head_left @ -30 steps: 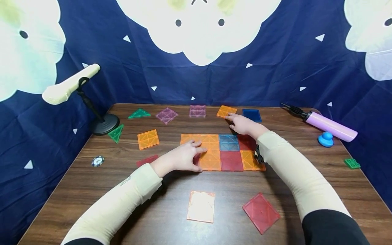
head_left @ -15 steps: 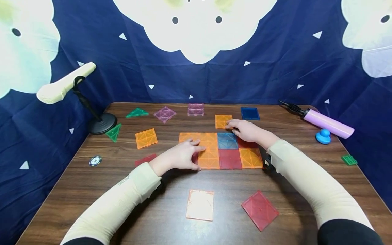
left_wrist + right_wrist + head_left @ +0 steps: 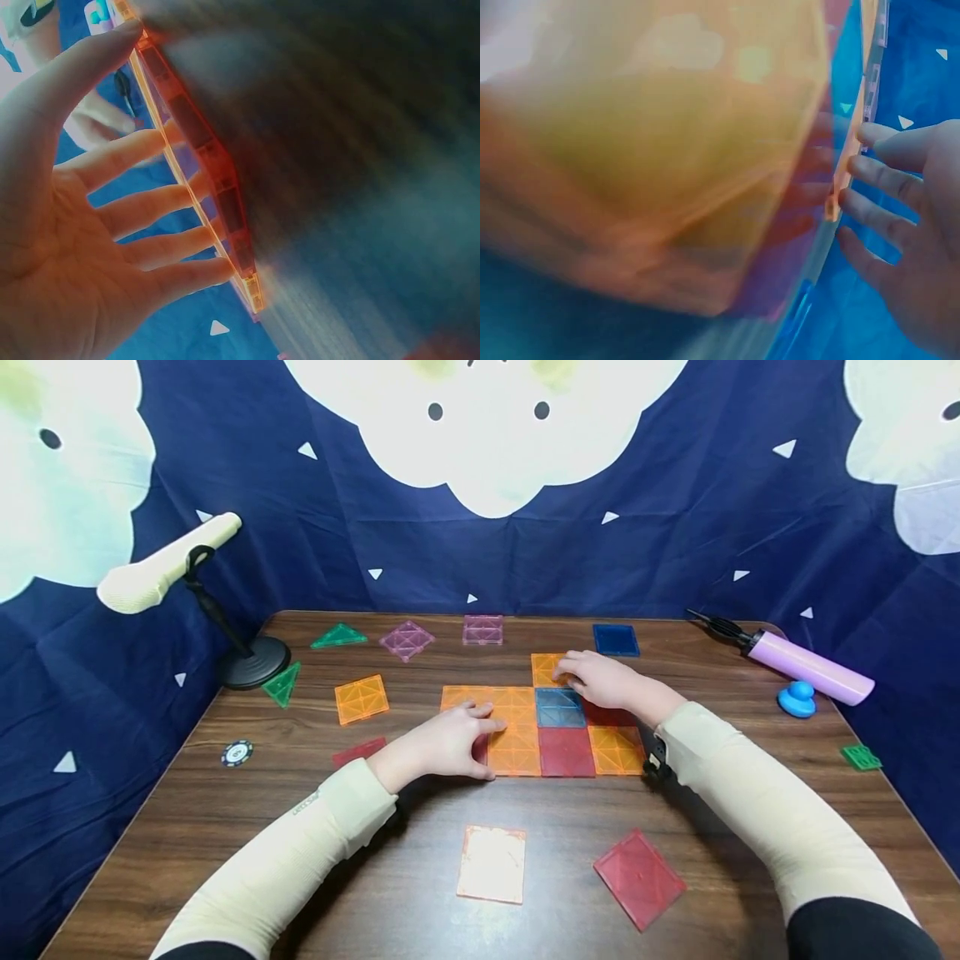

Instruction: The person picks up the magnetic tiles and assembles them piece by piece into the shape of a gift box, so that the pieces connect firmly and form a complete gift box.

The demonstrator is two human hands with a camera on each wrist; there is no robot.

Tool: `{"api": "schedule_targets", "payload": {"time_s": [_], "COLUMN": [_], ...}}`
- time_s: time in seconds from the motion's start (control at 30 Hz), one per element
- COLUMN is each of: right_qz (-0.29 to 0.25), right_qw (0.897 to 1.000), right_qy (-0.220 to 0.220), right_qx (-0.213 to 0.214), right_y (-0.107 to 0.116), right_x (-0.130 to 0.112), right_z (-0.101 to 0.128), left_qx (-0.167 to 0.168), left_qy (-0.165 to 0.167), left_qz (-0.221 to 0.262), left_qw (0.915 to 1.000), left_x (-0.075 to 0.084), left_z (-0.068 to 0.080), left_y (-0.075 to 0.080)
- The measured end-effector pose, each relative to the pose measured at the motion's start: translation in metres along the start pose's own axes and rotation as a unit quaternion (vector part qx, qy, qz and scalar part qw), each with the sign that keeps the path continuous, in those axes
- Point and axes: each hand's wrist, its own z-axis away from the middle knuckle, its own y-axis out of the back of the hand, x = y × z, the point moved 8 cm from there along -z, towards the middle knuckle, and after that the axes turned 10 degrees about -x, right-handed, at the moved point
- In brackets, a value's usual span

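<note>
Translucent magnetic tiles lie joined edge to edge in a flat block: several orange tiles (image 3: 517,752), a light blue tile (image 3: 559,708), red tiles (image 3: 566,752) and another orange tile (image 3: 617,750) at the right. My left hand (image 3: 447,743) rests on the block's left part, fingers spread; the left wrist view shows its fingertips and thumb on the tiles. With its fingertips, my right hand (image 3: 606,680) touches a loose orange magnetic tile (image 3: 545,669), which lies against or very near the light blue tile's back edge. Straight fingers (image 3: 885,176) show in the right wrist view.
Loose magnetic tiles lie around: a blue square (image 3: 617,641), purple squares (image 3: 482,630), green triangles (image 3: 339,636), an orange square (image 3: 362,699), a red square (image 3: 640,879) and a glare-washed square (image 3: 492,864). A purple pump (image 3: 812,667) lies right; a black stand (image 3: 255,662) stands left.
My right hand has slid the loose orange tile toward me, from the table's back row to the block's back edge, straightening it. My left hand stays in place.
</note>
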Motion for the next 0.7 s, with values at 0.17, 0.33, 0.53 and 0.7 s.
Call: {"api": "schedule_targets", "payload": {"time_s": [0.17, 0.33, 0.53, 0.7], "right_qz": [0.013, 0.016, 0.028, 0.008], "right_qw": [0.999, 0.995, 0.983, 0.989], "right_qy": [-0.028, -0.082, -0.157, -0.134], "right_qx": [-0.019, -0.052, -0.088, -0.068], "right_y": [0.003, -0.001, -0.005, -0.003], "right_x": [-0.002, -0.003, 0.004, 0.002], "right_z": [-0.037, -0.074, -0.091, -0.09], "left_qx": [-0.001, 0.001, 0.003, 0.003], "left_qy": [-0.001, -0.002, -0.001, -0.003], "left_qz": [0.003, 0.0, -0.005, -0.002], "left_qw": [1.0, 1.0, 1.0, 1.0], "left_x": [0.001, 0.001, 0.002, 0.0], "left_z": [0.001, 0.005, 0.003, 0.0], "left_y": [-0.002, -0.002, -0.001, -0.001]}}
